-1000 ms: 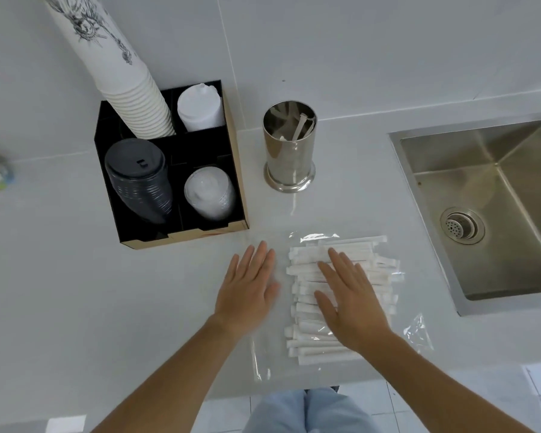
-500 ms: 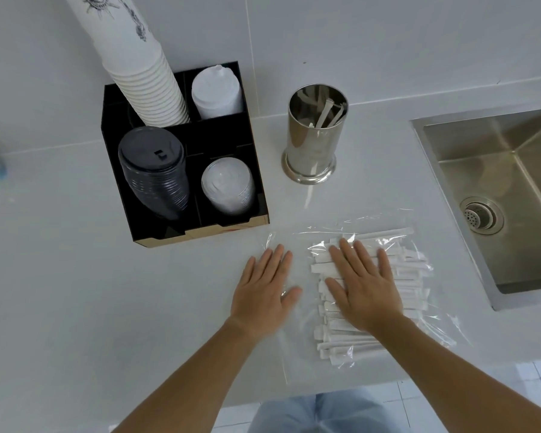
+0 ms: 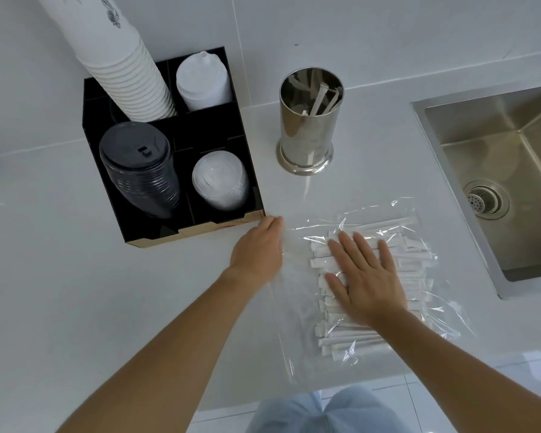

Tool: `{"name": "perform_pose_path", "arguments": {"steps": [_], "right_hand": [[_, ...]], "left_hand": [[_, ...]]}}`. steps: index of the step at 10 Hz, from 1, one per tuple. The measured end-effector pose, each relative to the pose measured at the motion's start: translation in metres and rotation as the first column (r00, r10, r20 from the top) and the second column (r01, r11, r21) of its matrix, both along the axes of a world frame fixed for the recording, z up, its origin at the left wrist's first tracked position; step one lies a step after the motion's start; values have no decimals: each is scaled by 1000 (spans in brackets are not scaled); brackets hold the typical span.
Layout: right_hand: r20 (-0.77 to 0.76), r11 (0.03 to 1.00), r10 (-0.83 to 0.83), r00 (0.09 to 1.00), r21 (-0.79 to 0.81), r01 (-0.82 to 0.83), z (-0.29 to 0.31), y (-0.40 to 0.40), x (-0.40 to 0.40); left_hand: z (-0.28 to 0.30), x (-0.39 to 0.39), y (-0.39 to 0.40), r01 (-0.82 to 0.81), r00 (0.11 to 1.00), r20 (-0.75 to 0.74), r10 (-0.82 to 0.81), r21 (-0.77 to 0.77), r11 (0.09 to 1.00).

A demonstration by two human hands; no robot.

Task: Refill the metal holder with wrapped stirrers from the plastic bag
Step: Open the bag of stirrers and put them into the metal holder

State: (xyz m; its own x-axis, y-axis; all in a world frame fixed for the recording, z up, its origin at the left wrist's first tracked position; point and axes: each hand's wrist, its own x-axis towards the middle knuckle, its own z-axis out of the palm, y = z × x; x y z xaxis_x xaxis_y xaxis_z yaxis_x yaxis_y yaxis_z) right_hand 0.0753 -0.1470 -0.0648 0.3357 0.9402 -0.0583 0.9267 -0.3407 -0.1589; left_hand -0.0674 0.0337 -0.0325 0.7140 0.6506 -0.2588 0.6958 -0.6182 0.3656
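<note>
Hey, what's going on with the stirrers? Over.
Right hand flat on clear plastic bag of white wrapped stirrers. Left hand at the bag's left edge, grip unclear. Shiny metal holder nearly empty. Nothing blocking.

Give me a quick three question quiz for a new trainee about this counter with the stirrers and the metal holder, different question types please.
1. True or false: the metal holder is already packed full of stirrers.
2. Multiple choice: where does the right hand rest? A) inside the sink B) flat on the plastic bag over the wrapped stirrers C) on the black cup organizer
3. Fill in: the left hand is at the bag's ____ edge, beside the organizer's front corner.

Key: 1. False, only a few stand inside. 2. B. 3. left.
</note>
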Motion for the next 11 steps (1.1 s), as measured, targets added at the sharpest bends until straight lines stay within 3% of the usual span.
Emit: {"name": "perform_pose_path", "arguments": {"steps": [2,7,8,11], "right_hand": [[-7,1000,-1,1000,-2,1,0,0,0],[-87,992,-75,993,-108,65,21,9,-22],[-114,994,82,990,-61,-89,25,21,-56],[-90,958,178,980,-213,-194,11,25,-63]], "left_hand": [[3,4,9,-49,999,-21,49,-6,999],[2,-2,9,-153,980,126,156,-37,988],[5,0,8,-162,975,147,164,-25,986],[4,-2,14,-179,964,191,184,-46,983]]}}
